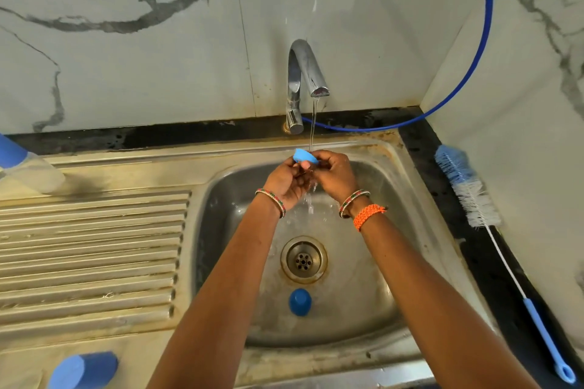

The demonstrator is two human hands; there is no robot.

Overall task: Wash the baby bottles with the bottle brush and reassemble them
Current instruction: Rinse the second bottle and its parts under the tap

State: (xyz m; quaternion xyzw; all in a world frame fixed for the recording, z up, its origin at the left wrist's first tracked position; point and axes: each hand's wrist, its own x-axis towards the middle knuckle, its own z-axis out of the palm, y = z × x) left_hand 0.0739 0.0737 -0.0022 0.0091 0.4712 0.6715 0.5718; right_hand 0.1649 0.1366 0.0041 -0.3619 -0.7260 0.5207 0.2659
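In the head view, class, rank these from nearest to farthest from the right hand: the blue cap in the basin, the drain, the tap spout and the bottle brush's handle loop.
From the right hand:
1. Tap spout, just above, behind the hands.
2. Drain, below, in the basin's middle.
3. Blue cap, just past the drain, nearer the person.
4. Bottle brush's handle loop, far right on the counter.

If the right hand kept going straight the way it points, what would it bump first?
Probably the tap. The right hand, holding the blue bottle ring with the left hand, points toward the wall; the tap's base stands just beyond, though depth is unclear.
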